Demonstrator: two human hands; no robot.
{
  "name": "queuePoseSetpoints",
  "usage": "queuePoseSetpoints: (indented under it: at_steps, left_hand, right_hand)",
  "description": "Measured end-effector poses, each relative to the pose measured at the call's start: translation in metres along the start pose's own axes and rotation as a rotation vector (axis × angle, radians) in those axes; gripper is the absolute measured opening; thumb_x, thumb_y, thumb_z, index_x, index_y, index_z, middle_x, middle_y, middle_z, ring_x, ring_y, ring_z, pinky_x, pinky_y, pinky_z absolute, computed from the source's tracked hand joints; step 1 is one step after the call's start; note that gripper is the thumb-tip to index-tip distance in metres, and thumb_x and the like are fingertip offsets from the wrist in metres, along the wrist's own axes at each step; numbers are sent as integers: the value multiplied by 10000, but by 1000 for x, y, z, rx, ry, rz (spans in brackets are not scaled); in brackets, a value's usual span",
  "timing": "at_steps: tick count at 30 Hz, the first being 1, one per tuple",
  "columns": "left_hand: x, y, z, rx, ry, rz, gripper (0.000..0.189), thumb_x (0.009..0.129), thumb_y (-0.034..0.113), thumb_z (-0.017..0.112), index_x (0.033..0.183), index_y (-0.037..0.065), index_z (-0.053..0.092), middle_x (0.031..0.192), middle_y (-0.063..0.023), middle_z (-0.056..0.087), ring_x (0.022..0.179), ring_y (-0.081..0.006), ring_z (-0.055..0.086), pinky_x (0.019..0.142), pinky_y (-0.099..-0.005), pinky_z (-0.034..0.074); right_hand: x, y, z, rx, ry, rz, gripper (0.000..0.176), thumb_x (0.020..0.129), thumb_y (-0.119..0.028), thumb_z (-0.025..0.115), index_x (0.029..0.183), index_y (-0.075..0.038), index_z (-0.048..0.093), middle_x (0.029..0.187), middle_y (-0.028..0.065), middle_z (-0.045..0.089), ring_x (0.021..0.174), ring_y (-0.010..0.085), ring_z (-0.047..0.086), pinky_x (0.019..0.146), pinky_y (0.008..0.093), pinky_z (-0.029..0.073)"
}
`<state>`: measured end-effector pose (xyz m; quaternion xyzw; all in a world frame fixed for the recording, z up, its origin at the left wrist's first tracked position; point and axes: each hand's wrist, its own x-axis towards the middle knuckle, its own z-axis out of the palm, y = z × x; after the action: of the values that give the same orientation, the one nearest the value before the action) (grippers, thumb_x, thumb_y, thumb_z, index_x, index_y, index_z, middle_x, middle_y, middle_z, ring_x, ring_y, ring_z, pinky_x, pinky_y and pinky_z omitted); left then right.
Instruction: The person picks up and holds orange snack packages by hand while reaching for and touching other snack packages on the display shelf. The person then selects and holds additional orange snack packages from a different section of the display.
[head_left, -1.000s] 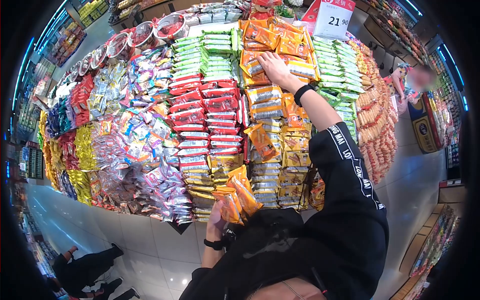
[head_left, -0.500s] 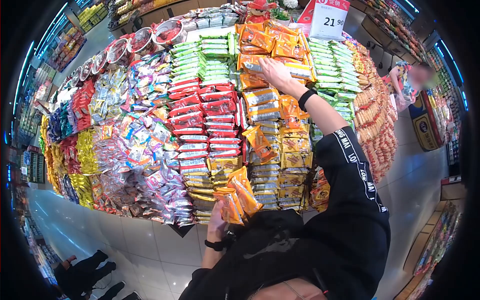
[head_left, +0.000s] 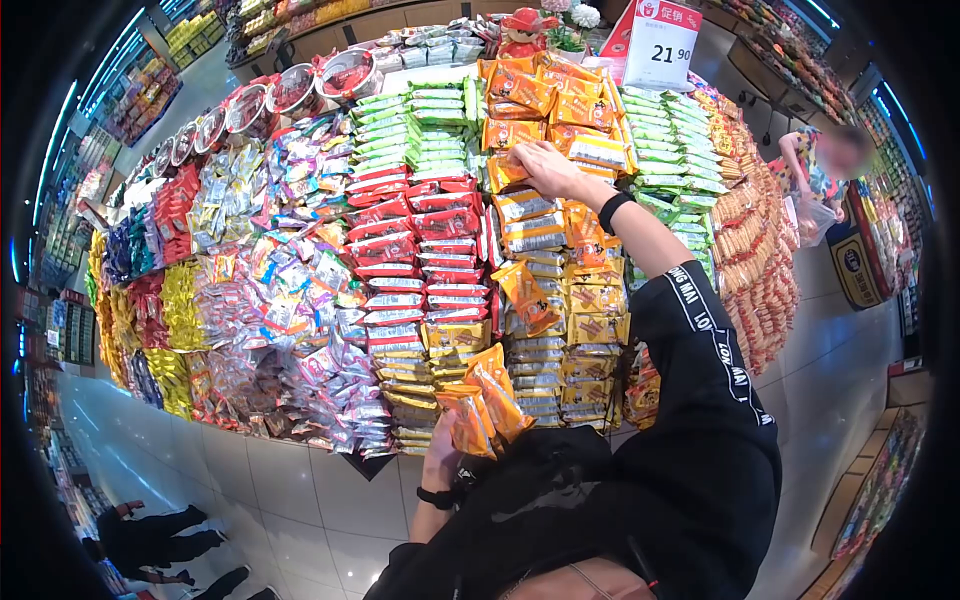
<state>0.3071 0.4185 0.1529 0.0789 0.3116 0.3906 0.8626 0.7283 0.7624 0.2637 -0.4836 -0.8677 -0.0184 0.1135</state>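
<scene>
Several orange snack packets (head_left: pixel 482 408) are gripped in my left hand (head_left: pixel 442 452), low at the near edge of the display and fanned upward. Part of that hand is hidden behind them. My right hand (head_left: pixel 545 170) reaches up to the orange stack, its fingers curled over an orange snack packet (head_left: pixel 505 170) lying there; the fingertips are partly out of sight. Beyond it more orange packets (head_left: pixel 520 90) are heaped. Below, a loose orange packet (head_left: pixel 527 298) lies tilted across rows of packets standing on edge.
Red packets (head_left: pixel 383 247) and green packets (head_left: pixel 655 140) flank the orange column. A price sign (head_left: pixel 662 45) and clear tubs (head_left: pixel 347 75) stand at the back. A person (head_left: pixel 815 175) with a bag is at the right; another in dark clothes (head_left: pixel 150 540) is at lower left.
My right hand has come slightly toward me, and the packet under it now lies flatter, orange face up. The left hand still holds its packets. The view has shifted a little.
</scene>
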Motion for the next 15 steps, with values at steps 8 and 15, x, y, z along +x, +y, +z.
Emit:
queuePoseSetpoints:
  at_steps: [8, 15]
  left_hand:
    - [4, -2, -17, 92, 6, 45, 633, 919, 390, 625, 1399, 28, 429, 1347, -124, 558, 1211, -288, 557, 1052, -444, 438]
    - [5, -3, -19, -58, -34, 59, 614, 939, 356, 621, 1409, 21, 410, 1359, -123, 542, 1222, -266, 551, 1067, -420, 429]
  right_hand:
    - [24, -1, -9, 207, 14, 129, 669, 806, -491, 752, 1162, -6, 460, 1143, 208, 573, 1119, 370, 558, 939, 442, 442]
    - [51, 22, -1, 81, 207, 366, 420, 881, -270, 655, 1192, -15, 532, 1172, 184, 564, 1147, 363, 531, 973, 442, 445]
